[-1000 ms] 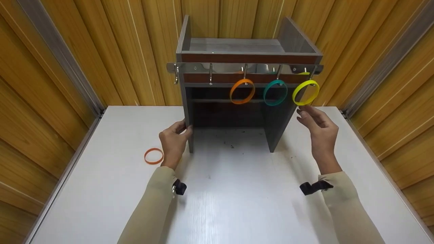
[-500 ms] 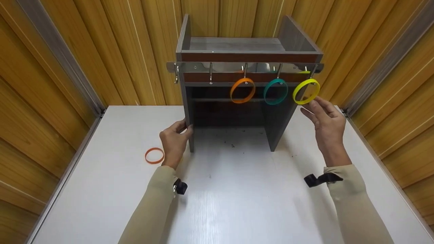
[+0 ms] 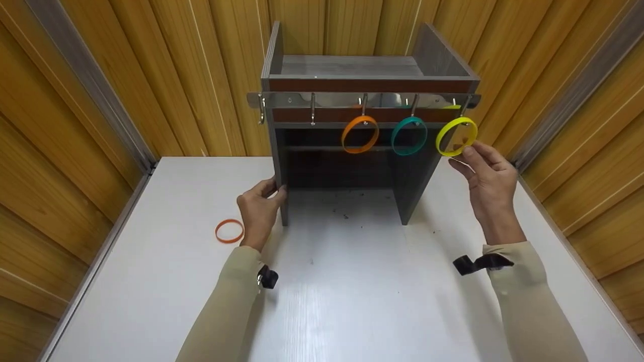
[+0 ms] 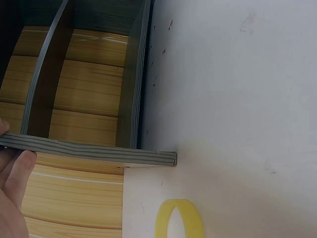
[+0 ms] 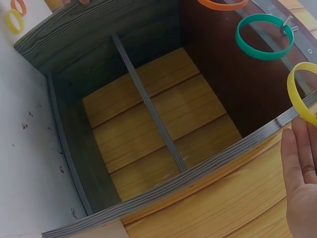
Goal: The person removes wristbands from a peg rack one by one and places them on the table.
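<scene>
My left hand (image 3: 259, 208) grips the left side panel (image 4: 89, 152) of a grey wooden shelf unit, thumb and fingers on opposite faces. A metal hook rail (image 3: 332, 100) runs across the unit's front. On its rightmost hook hangs a yellow wristband (image 3: 439, 143); my right hand (image 3: 490, 183) pinches its lower edge, thumb in front and fingers behind. In the right wrist view, fingertips (image 5: 299, 125) touch the band's bottom while the thumb is out of sight. A green wristband (image 3: 394, 142) and an orange wristband (image 3: 344, 141) hang from the neighbouring hooks.
On the white table (image 3: 342, 301), an orange-red wristband (image 3: 217, 235) lies left of my left wrist. A second yellow wristband (image 4: 159, 220) lies near the unit's left panel, mostly hidden by my wrist in the head view. Two left hooks (image 3: 313, 110) carry nothing. Wood-patterned walls (image 3: 216, 75) enclose the table.
My right hand has moved up and right from just below the yellow wristband to its lower edge, and the band has shifted slightly right. The left hand stays on the panel.
</scene>
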Tool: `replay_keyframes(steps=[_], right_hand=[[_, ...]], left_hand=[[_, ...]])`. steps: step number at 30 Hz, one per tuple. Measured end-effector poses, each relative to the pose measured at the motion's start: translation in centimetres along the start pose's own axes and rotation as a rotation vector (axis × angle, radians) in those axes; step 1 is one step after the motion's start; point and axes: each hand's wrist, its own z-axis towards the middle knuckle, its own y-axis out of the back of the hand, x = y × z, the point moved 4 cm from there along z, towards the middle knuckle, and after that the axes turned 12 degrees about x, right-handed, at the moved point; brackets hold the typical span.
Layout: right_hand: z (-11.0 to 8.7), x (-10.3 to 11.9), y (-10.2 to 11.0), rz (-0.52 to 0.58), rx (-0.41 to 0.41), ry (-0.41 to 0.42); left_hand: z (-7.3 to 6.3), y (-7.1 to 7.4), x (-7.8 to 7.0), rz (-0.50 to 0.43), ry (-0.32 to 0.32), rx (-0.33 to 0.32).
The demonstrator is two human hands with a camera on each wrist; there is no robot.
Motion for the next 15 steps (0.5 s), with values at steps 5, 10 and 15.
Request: replay_keyframes(steps=[5, 10, 15], right_hand=[[0.1, 0.4, -0.2, 0.012, -0.025, 0.032], [0.3, 1.0, -0.5, 0.036, -0.037, 0.072], [0.4, 1.6, -0.8, 0.031, -0.048, 0.108]], left_hand=[[0.0, -0.1, 0.0, 0.002, 0.001, -0.001], [-0.1, -0.1, 0.0, -0.004, 0.001, -0.004], [0.0, -0.1, 0.1, -0.011, 0.007, -0.004]])
